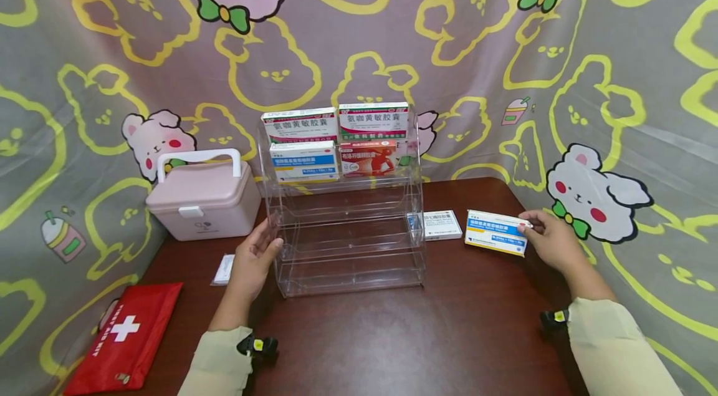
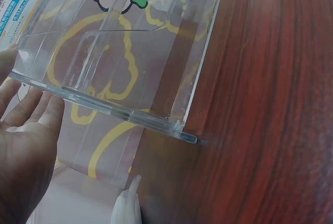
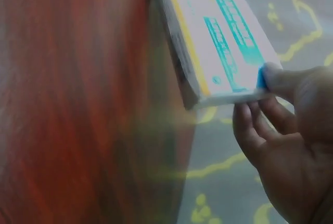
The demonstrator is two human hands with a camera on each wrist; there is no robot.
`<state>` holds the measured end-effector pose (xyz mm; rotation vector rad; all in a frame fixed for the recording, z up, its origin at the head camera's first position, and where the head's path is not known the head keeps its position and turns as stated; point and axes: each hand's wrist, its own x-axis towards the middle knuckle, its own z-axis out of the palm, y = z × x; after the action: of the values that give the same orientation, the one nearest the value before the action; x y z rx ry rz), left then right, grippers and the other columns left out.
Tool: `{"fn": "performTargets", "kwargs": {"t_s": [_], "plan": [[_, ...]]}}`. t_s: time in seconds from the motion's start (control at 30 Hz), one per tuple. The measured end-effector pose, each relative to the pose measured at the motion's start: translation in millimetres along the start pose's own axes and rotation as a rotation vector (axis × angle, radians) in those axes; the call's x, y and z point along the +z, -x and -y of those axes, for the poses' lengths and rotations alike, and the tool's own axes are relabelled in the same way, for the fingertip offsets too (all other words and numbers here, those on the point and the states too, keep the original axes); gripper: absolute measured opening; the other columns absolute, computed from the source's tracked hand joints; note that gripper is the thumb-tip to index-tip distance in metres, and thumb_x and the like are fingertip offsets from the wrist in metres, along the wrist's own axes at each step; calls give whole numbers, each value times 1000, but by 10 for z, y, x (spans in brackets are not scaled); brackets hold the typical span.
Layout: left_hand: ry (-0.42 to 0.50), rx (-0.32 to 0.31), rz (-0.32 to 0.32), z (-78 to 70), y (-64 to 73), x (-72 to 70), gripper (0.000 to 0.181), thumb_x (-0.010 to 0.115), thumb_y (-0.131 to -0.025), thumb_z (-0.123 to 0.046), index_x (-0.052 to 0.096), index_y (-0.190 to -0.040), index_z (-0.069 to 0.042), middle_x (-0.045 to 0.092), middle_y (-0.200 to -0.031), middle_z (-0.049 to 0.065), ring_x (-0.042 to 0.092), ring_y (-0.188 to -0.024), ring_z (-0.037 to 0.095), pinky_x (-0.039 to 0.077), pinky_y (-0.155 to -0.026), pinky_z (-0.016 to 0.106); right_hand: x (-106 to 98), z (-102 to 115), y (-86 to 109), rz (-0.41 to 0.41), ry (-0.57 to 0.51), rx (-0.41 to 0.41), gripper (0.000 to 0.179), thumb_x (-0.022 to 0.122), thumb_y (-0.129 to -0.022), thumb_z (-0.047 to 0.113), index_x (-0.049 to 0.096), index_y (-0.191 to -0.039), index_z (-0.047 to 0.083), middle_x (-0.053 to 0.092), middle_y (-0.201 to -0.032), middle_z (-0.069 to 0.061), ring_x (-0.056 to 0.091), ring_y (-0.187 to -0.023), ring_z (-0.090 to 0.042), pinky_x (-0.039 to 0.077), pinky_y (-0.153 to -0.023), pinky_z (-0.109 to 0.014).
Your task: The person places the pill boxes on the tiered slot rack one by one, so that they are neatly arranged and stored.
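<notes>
A clear tiered display rack (image 1: 350,246) stands on the table. On its upper tiers are two green-and-white medicine boxes (image 1: 374,121), a blue-and-white one (image 1: 303,162) and a red one (image 1: 367,159); the lower tiers hold nothing. My left hand (image 1: 255,255) holds the rack's left side edge, thumb in front and fingers along the outside, as the left wrist view (image 2: 28,146) also shows. Between thumb and fingers, my right hand (image 1: 552,240) pinches the right end of another blue-and-white medicine box (image 1: 495,232), tilted, to the right of the rack. A white medicine box (image 1: 441,226) lies between them.
On the left stands a pink lidded case (image 1: 202,196) with a white handle. A red first aid pouch (image 1: 126,337) lies at the table's left edge, and a small white packet (image 1: 223,270) is near my left wrist. Patterned cloth (image 1: 449,40) hangs around the table.
</notes>
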<state>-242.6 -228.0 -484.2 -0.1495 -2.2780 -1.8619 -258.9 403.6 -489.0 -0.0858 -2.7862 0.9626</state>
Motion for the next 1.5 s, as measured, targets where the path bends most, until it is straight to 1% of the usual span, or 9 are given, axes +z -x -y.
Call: {"fn": "performTargets", "kwargs": {"t_s": [0.23, 0.37, 0.47, 0.57, 0.67, 0.83, 0.97, 1.23, 1.5], "plan": [[10, -17, -1, -12, -7, 1, 64, 64, -110, -6, 39, -168, -4, 45, -170, 19, 40, -160, 35, 43, -107, 2, -49, 233, -16, -98, -72, -6, 44, 64, -112, 32, 63, -141, -1, 71, -131, -30, 70, -108, -38, 50, -73, -13], [13, -27, -3, -14, -5, 4, 64, 64, -110, -6, 39, -168, -4, 46, -170, 18, 42, -159, 28, 44, -108, 3, -106, 404, -13, -149, -173, -3, 46, 64, -112, 35, 64, -142, 1, 72, -129, -27, 70, -98, -18, 49, -70, -3], [19, -24, -4, -10, -11, 2, 64, 64, -110, -6, 40, -168, -5, 46, -170, 18, 42, -159, 28, 43, -109, 4, -158, 549, -3, -207, -256, -26, 44, 65, -111, 33, 64, -141, 2, 75, -121, -11, 65, -89, 1, 50, -72, -3], [24, -15, -3, -9, -15, -5, 64, 65, -110, -7, 40, -168, -5, 46, -170, 19, 41, -159, 32, 43, -109, 4, -204, 709, 13, -247, -344, -61, 42, 67, -110, 30, 63, -141, 2, 72, -117, 5, 64, -89, 7, 52, -80, -1], [27, -6, -2, -7, -21, -7, 64, 65, -110, -6, 40, -168, -4, 45, -170, 19, 40, -160, 35, 43, -108, 3, -219, 908, 44, -291, -444, -109, 38, 70, -108, 23, 63, -139, 2, 69, -113, 17, 66, -92, 4, 53, -86, -1], [35, 3, 2, -9, -17, -1, 63, 64, -109, -4, 40, -168, -4, 45, -171, 20, 39, -161, 35, 43, -108, 2, -195, 1285, 52, -344, -716, -258, 29, 73, -103, 2, 67, -130, -5, 74, -107, 12, 70, -91, -3, 58, -87, -7], [29, -4, 1, 3, -15, -1, 63, 65, -109, -5, 40, -168, -4, 44, -171, 18, 39, -161, 34, 42, -109, 3, -145, 1567, 14, -320, -838, -360, 26, 72, -101, -3, 68, -127, -7, 75, -109, 5, 69, -93, -7, 60, -86, -10], [39, -6, -1, 19, -18, -2, 64, 65, -109, -4, 40, -168, -3, 44, -171, 19, 38, -161, 36, 43, -107, 2, 77, 2112, -144, -232, -881, -501, 30, 71, -102, -4, 62, -128, -16, 74, -112, 3, 71, -98, -9, 63, -87, -17], [-17, 8, -11, 12, -21, -11, 65, 68, -108, -9, 42, -167, -4, 45, -171, 16, 40, -160, 32, 40, -114, 5, 497, 2623, -126, -290, -614, -614, 27, 77, -98, -4, 72, -124, -7, 78, -108, -17, 69, -86, -9, 58, -74, -14]]}}
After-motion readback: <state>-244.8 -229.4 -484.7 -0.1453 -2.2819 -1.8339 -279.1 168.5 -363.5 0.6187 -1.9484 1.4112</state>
